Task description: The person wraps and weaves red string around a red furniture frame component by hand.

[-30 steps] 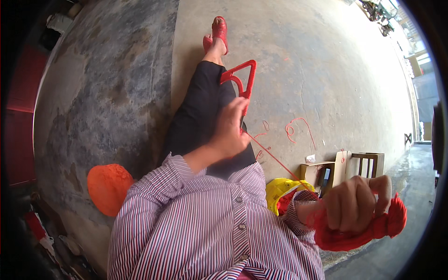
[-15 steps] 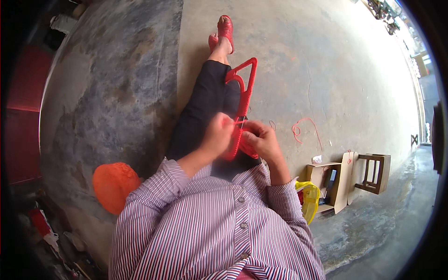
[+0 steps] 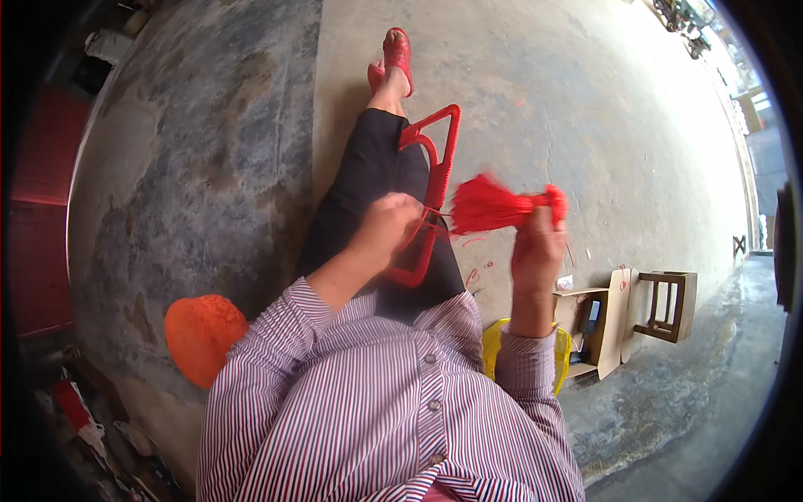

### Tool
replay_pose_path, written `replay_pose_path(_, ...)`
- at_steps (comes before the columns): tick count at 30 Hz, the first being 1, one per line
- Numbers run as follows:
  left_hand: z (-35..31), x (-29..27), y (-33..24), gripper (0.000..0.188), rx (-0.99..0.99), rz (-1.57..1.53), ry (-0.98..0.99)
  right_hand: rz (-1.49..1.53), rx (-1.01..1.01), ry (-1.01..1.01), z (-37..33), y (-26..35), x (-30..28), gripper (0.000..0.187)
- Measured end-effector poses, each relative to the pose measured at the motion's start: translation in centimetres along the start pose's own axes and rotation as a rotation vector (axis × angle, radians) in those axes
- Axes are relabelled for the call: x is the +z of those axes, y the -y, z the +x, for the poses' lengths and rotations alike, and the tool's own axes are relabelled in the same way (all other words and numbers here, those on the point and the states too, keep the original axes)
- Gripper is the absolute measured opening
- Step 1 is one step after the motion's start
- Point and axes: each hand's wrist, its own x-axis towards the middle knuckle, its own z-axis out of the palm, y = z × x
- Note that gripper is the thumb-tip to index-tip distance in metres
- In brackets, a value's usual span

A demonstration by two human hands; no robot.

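Note:
A red frame (image 3: pixel 438 182) with ridged edges and a curved inner bar lies across my dark-trousered lap. Beside its middle, my left hand (image 3: pixel 390 224) is closed in a pinch on a thin red cord (image 3: pixel 432 211) that crosses the frame. Off to the right, my right hand (image 3: pixel 539 244) grips one end of a bundle of red cord (image 3: pixel 489 207). The bundle's loose strands fan out toward the frame and are slightly blurred. Between the two hands, red strands stretch past the frame.
Red cord scraps (image 3: pixel 477 275) lie on the concrete floor. To the right are a yellow bag (image 3: pixel 565 368), an opened cardboard box (image 3: pixel 618 322) and a small wooden stool (image 3: pixel 687 309). A round orange object (image 3: pixel 203 340) stands at my left. My feet wear red slippers (image 3: pixel 399 54).
My right hand has moved away from the frame to the right, carrying the bundle of red cord, which now spreads out. My left hand stays near the frame's middle.

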Motion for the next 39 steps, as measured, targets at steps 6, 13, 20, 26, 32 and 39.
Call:
replay_pose_path(6, 2.8, 0.2, 3.6, 0.017, 0.132, 0.042, -0.101, 0.033, 0.003, -0.345, -0.7, 7.9, -1.6, 0.039)
replay_pose_path(13, 4.1, 0.4, 4.8, 0.028, 0.020, 0.002, -0.026, 0.184, 0.000, -0.059, -5.7, 13.8, -5.5, 0.041)
replay_pose_path(20, 2.9, 0.2, 3.8, 0.041, -0.029, -0.054, 0.019, -0.071, 0.135, -0.395, -6.0, 7.6, -11.5, 0.037)
replay_pose_path(26, -4.2, 3.2, 1.3, 0.057, 0.960, 0.944, 0.315, 0.367, 0.568, 0.016, -8.0, 0.4, -2.5, 0.055)
replay_pose_path(32, -4.8, 1.9, -0.7, 0.039, 0.264, -0.215, 0.404, 0.031, 0.736, 0.385, -5.3, -3.5, -2.2, 0.079)
replay_pose_path(39, -1.5, -4.0, -3.8, 0.030, 0.777, 0.987, 0.141, -0.021, 0.520, 0.278, 1.2, -4.5, -6.5, 0.040)
